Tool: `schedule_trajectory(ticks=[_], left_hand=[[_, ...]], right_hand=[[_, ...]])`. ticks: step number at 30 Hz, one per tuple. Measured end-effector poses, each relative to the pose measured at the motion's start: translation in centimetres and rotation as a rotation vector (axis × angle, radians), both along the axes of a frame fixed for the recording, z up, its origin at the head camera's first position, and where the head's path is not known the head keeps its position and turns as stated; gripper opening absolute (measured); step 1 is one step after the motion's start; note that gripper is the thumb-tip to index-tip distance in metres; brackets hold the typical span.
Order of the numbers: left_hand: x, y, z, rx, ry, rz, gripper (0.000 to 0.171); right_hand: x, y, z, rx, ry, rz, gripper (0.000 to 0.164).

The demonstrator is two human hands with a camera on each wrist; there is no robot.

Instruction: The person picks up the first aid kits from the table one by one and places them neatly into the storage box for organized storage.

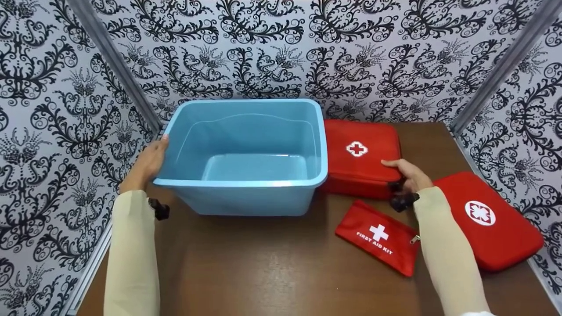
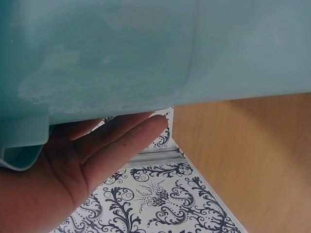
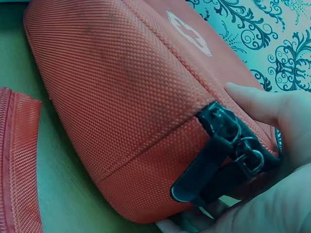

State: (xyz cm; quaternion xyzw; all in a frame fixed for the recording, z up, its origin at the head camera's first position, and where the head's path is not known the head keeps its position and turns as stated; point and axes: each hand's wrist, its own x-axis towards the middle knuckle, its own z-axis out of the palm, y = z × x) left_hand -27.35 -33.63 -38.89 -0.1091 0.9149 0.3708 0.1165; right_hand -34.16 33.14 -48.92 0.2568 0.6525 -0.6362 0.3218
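Observation:
A light blue plastic bin (image 1: pixel 252 197) stands at the back left of the table. My left hand (image 1: pixel 149 160) holds its left rim, thumb at the rim; in the left wrist view the fingers (image 2: pixel 129 141) extend along the outer wall. To the right of the bin, a red first aid case (image 1: pixel 366 169) lies flat with a white-bordered cross on top. My right hand (image 1: pixel 408 173) grips its right end, thumb on the top face and other fingers partly hidden below. Two black zipper pulls (image 3: pixel 201 170) hang at that corner in the right wrist view.
A flat red FIRST AID KIT pouch (image 1: pixel 375 237) lies in front of the case. Farther right, partly behind my right sleeve, is another red case (image 1: pixel 505 232) with a round white emblem. Patterned walls (image 1: pixel 272 57) enclose the brown table (image 1: pixel 263 267) at the back and sides.

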Motion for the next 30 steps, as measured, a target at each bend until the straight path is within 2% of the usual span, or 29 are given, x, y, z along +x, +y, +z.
schedule_trajectory(ticks=[4,9,13,16,21,26,30], left_hand=[[-0.2,0.0,0.0,-0.001,-0.005,0.003,0.096],[-0.2,0.0,-0.1,-0.016,-0.001,0.005,0.096],[-0.1,-0.1,-0.1,0.004,-0.006,0.008,0.094],[-0.2,-0.1,-0.1,0.004,-0.002,0.01,0.084],[-0.1,-0.2,-0.2,-0.019,0.026,-0.012,0.068],[0.0,-0.2,-0.1,-0.029,0.039,-0.012,0.067],[0.1,-0.1,0.0,-0.05,0.047,-0.009,0.067]], right_hand=[[0.2,-0.2,0.6,-0.022,-0.011,-0.002,0.055],[0.5,-0.2,1.3,-0.075,0.006,0.052,0.056],[0.8,0.1,1.3,-0.042,0.048,0.068,0.055],[0.9,0.5,0.8,-0.014,0.079,0.057,0.053],[0.9,0.8,0.7,-0.046,0.069,0.026,0.053],[0.9,0.7,1.2,-0.013,0.088,0.041,0.063],[0.8,0.7,1.6,-0.007,0.107,0.041,0.059]])
